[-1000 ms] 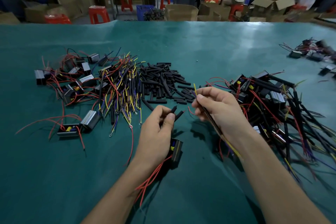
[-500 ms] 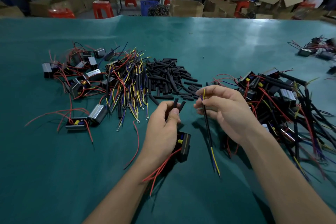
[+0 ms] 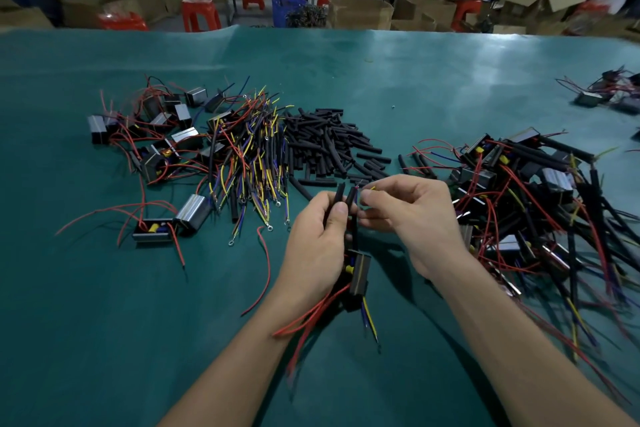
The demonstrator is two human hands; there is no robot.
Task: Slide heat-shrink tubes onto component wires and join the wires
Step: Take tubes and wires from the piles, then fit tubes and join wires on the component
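Head view over the green table (image 3: 450, 80): the right hand (image 3: 412, 218), which a moment ago held its yellow-tipped lead wire (image 3: 371, 188) apart and hanging free, has closed in on the left hand (image 3: 317, 243), fingers pinching the wire's end just beside two black heat-shrink tubes (image 3: 344, 196). The left hand's thumb and fingers grip those tubes upright, the small black component (image 3: 358, 274) dangling below. Judging by that closing gap, joining looks about to begin.
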